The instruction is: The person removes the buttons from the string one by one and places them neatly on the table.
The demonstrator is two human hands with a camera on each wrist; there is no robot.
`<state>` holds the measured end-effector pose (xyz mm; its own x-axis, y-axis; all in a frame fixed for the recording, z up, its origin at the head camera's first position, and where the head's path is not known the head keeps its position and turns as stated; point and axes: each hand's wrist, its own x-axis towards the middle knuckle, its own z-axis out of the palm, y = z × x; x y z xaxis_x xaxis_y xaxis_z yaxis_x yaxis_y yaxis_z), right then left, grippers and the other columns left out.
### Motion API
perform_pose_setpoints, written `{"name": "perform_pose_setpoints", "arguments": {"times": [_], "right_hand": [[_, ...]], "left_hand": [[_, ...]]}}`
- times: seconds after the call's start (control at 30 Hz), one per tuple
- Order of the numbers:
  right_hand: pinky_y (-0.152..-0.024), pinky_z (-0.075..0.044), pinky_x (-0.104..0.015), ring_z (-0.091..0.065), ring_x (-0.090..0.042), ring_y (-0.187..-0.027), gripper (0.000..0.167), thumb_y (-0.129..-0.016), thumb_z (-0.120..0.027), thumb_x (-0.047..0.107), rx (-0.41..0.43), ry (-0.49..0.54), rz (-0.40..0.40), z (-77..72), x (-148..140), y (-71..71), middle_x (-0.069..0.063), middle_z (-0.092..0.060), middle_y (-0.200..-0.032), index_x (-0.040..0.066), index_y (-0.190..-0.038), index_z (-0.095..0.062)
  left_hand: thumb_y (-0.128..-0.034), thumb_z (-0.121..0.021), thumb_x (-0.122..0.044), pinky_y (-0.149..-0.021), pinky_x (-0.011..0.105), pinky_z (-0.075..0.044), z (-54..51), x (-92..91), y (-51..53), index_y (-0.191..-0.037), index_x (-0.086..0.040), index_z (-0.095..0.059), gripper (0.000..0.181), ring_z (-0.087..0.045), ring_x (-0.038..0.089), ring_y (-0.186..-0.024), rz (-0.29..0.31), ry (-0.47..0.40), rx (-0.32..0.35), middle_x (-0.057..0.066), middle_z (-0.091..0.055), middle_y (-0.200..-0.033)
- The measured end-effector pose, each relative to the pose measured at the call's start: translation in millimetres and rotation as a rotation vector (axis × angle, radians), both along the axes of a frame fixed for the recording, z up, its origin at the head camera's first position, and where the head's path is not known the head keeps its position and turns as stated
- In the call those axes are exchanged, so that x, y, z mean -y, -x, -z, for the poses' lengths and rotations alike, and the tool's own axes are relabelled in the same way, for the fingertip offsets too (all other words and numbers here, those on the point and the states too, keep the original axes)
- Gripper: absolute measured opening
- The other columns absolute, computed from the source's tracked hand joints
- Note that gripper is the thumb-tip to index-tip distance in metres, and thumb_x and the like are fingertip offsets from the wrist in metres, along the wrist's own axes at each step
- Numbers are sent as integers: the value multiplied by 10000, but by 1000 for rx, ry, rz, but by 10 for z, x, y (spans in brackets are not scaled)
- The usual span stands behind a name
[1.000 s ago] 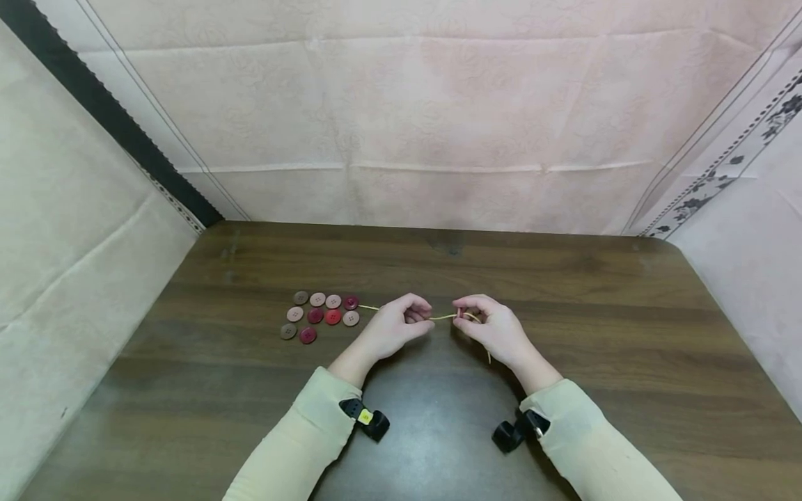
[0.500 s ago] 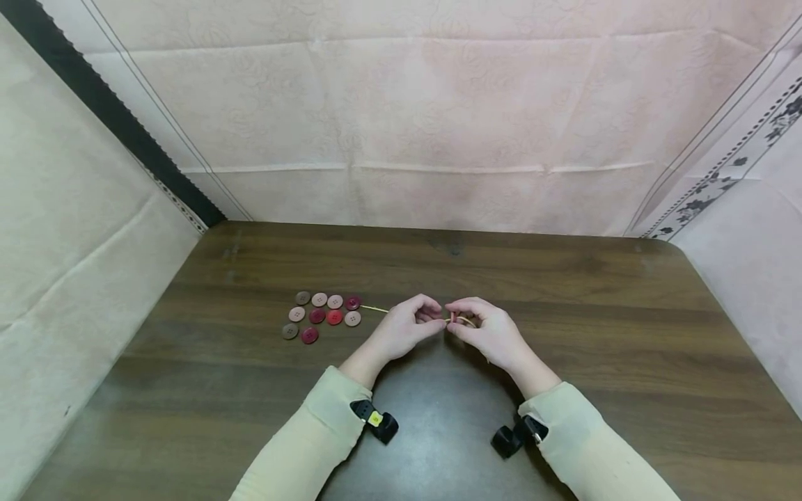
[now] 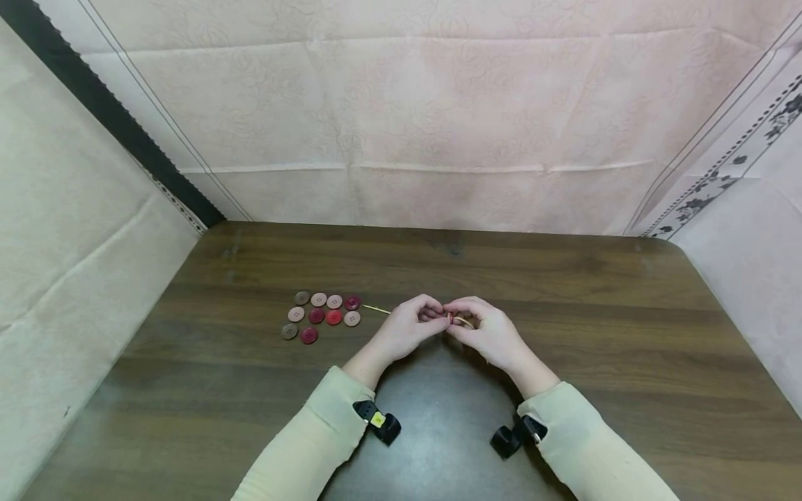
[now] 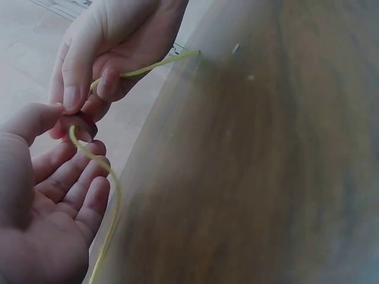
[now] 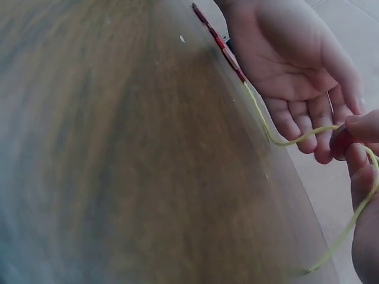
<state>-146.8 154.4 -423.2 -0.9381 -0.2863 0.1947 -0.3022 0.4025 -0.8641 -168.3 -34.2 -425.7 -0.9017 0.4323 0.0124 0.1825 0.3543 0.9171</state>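
Note:
A yellow string [image 4: 116, 195] [image 5: 256, 106] passes through a red button [image 4: 86, 125] [image 5: 341, 142] held between both hands. My right hand [image 3: 491, 332] [image 4: 115, 47] [image 5: 368, 177] pinches that button by thumb and index finger. From the other side, my left hand [image 3: 404, 330] [image 4: 44, 207] [image 5: 296, 65] grips its edge, with the other fingers spread loosely under the string. Beyond my right fingers the string's free part [image 4: 160, 63] [image 5: 343, 236] hangs down. Its other part [image 3: 376, 308] runs left to a dark red button [image 3: 352, 303] on the table.
Several pink, grey-brown and red buttons [image 3: 335, 317] lie flat in rows left of my hands on the wooden table [image 3: 595, 313]. Pale cloth [image 3: 388, 111] stands behind the table and at both sides. Each wrist carries a small black camera [image 3: 387, 428].
My left hand has moved right along the string, up to the button in my right fingers. My right hand has shifted slightly left, and the gap between the hands has closed.

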Motion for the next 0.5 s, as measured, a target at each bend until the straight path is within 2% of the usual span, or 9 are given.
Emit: {"name": "perform_pose_setpoints", "arguments": {"times": [0.1,0.17,0.37,0.5], "right_hand": [[-749,-485,-242,-578,-158,-948,256,-831,-706,100,-11,15,-11,5,5,3,-21,-607,-1098,81,-1083,-669],[-699,-487,-237,-583,-155,-891,267,-831,-707,102,0,22,-6,0,8,0,-29,-608,-1073,82,-1092,-658],[-530,-462,-249,-571,-134,-724,300,-830,-708,95,84,58,22,-18,11,-16,-82,-562,-1052,54,-1108,-605],[-536,-458,-237,-570,-163,-722,265,-834,-692,52,89,31,46,-164,55,-86,-116,-583,-1038,15,-1083,-609]], "left_hand": [[-890,-648,-232,-769,288,-487,-10,-14,-8,-1030,-68,-604,220,-597,140,-879,-8,-35,18,34,-637,-965],[-885,-655,-223,-762,285,-488,-18,-23,-14,-1025,-58,-605,223,-596,145,-875,-12,-52,28,43,-637,-964],[-874,-669,-192,-754,283,-491,-17,-38,-22,-1028,-45,-609,221,-600,154,-877,-24,-94,49,57,-637,-968],[-877,-664,-171,-753,285,-494,-3,-33,-23,-1037,-30,-613,220,-603,168,-885,-30,-126,63,70,-638,-981]]}}
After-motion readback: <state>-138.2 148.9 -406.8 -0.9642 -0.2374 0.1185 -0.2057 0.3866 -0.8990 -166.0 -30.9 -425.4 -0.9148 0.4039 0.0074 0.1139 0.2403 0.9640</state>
